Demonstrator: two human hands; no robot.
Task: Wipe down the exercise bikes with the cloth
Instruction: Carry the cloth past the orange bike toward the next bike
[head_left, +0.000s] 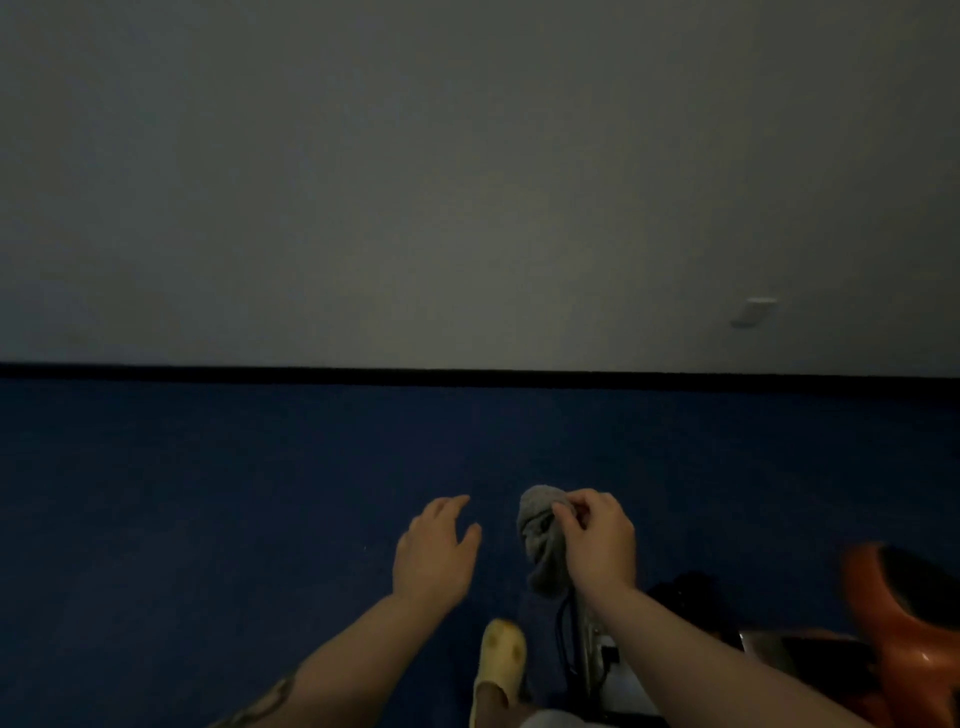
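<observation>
A: How will the cloth (540, 535) handle?

B: Soft and light, probably limp; best gripped by a bunched fold. It looks grey and crumpled, dangling above the blue floor (208, 493).

A: And the hands?

B: The right hand (597, 540) pinches it; the left hand (434, 551) hovers beside, spread and empty. An orange bike part (904, 623) sits near the floor's right edge, blurred.

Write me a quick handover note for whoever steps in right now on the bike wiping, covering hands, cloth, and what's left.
Right hand: pinching the grey cloth, bunched and hanging in the air.
Left hand: open, empty, beside the cloth, not touching it.
Orange and black bike part: low at the right edge; the cloth is not on it.
Done: cannot tell from this view whether anything has been wiped.
Left: turn to the bike and wipe it.
</observation>
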